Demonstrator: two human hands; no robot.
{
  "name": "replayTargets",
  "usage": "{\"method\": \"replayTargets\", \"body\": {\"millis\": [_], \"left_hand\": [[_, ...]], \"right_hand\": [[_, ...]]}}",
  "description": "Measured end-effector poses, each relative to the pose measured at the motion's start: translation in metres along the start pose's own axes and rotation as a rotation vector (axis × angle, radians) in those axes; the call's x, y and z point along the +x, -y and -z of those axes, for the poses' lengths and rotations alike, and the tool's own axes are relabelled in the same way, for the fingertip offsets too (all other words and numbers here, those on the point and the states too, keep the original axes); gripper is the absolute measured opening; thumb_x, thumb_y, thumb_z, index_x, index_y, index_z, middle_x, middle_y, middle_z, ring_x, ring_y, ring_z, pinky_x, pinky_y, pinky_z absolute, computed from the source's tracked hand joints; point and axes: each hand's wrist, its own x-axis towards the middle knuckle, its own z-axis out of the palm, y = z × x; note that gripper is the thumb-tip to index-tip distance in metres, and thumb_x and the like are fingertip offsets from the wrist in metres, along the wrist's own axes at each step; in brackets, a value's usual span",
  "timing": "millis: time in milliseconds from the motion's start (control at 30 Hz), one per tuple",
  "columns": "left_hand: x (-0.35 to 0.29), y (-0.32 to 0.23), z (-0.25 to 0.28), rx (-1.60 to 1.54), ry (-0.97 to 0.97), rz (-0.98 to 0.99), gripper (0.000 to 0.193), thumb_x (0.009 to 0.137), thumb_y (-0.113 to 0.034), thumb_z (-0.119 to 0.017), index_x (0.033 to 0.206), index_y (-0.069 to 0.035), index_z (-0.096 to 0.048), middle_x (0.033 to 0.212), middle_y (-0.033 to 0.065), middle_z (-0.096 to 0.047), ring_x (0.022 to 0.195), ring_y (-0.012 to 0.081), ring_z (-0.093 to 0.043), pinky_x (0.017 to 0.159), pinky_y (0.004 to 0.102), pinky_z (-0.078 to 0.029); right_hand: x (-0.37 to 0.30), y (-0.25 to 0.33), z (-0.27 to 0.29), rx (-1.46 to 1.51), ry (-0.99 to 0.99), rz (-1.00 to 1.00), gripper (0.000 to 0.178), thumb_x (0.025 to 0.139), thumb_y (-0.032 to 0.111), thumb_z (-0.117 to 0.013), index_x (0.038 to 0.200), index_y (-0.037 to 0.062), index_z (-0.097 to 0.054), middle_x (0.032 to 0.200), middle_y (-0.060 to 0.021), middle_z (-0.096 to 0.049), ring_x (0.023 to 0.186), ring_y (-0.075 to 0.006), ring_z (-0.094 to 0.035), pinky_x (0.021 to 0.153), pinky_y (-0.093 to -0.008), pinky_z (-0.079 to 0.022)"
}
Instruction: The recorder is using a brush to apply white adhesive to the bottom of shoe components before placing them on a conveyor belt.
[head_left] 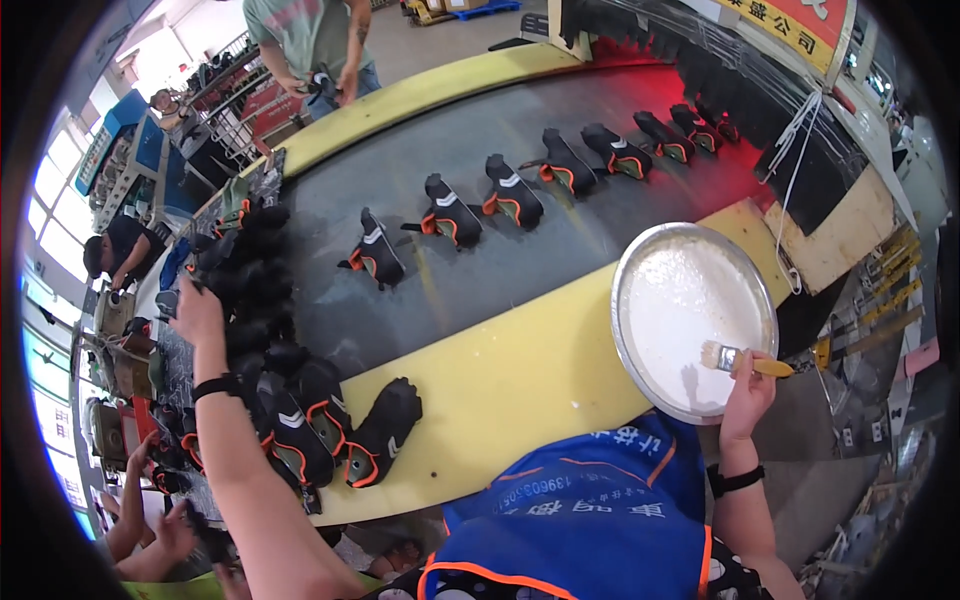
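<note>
My right hand (750, 396) is closed around the yellow handle of a paintbrush (722, 356). Its pale bristles are over the white liquid in a round metal basin (618, 318); whether they touch the surface I cannot tell. Far out to the left, my left hand (200, 314) reaches past a heap of black shoe uppers (262, 262). Its fingers are bent together at a dark piece that I cannot make out. Closer in, a black shoe upper (385, 432) with orange trim and an olive heel lies on the yellow ledge (500, 400), beside several others.
A grey conveyor belt (350, 330) carries a row of shoe uppers (512, 195) toward a red-lit opening (700, 110) with black bristle flaps. White cords (790, 190) hang beside it. Across the belt stands a person (310, 50) holding a dark item. Another person's hands (170, 530) are at lower left.
</note>
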Motion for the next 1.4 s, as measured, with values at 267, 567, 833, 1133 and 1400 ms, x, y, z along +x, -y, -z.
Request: {"method": "replayTargets", "body": {"millis": [267, 567, 833, 1133, 1400], "left_hand": [[-0.047, 0.032, 0.086, -0.927, -0.062, -0.196, 0.033, 0.096, -0.02, -0.06, 0.125, -0.004, -0.055, 0.105, 0.0097, -0.068, 0.092, 0.0191, -0.068, 0.079, 0.0316, -0.052], [-0.228, -0.124, 0.135, -1.144, 1.301, -0.409, 0.024, 0.092, -0.009, -0.06, 0.115, -0.005, -0.059, 0.09, -0.0009, -0.063, 0.08, 0.0071, -0.059, 0.065, 0.0228, -0.048], [-0.364, -0.207, 0.145, -0.68, 0.958, -0.87, 0.061, 0.081, -0.041, -0.076, 0.129, -0.008, -0.059, 0.107, 0.0206, -0.065, 0.095, 0.036, -0.065, 0.083, 0.0456, -0.051], [-0.377, -0.134, 0.175, -0.378, 0.833, -0.745, 0.1, 0.062, -0.035, -0.089, 0.142, 0.003, -0.042, 0.132, 0.0253, -0.049, 0.122, 0.0463, -0.05, 0.1, 0.0463, -0.046], [-0.392, -0.136, 0.135, -0.807, 0.964, -0.588, 0.093, 0.074, -0.019, -0.075, 0.153, -0.003, -0.028, 0.13, 0.0228, -0.054, 0.118, 0.0356, -0.059, 0.098, 0.0399, -0.05]], "right_hand": [[-0.001, 0.005, 0.007, 0.181, 0.016, -0.046, 0.014, 0.102, 0.012, -0.058, 0.105, -0.0013, -0.059, 0.09, -0.0039, -0.059, 0.073, -0.0076, -0.055, 0.066, -0.0221, -0.047], [0.019, 0.042, -0.001, 0.364, 0.199, -0.136, 0.012, 0.096, 0.007, -0.066, 0.104, -0.0022, -0.064, 0.086, -0.0038, -0.065, 0.07, -0.0073, -0.059, 0.065, -0.0217, -0.049], [0.017, 0.058, -0.009, -0.206, 0.498, 0.184, 0.019, 0.086, 0.014, -0.077, 0.094, -0.0005, -0.069, 0.083, -0.0105, -0.069, 0.067, -0.0166, -0.065, 0.063, -0.0279, -0.052], [0.031, 0.065, 0.002, 0.164, 0.281, 0.122, 0.016, 0.088, 0.013, -0.075, 0.093, -0.0013, -0.07, 0.086, -0.0115, -0.069, 0.068, -0.0171, -0.067, 0.062, -0.0273, -0.052], [0.034, 0.066, 0.002, 0.036, 0.287, 0.13, 0.018, 0.089, 0.015, -0.074, 0.093, -0.0011, -0.066, 0.083, -0.0119, -0.068, 0.069, -0.0192, -0.068, 0.064, -0.0282, -0.052]]}}
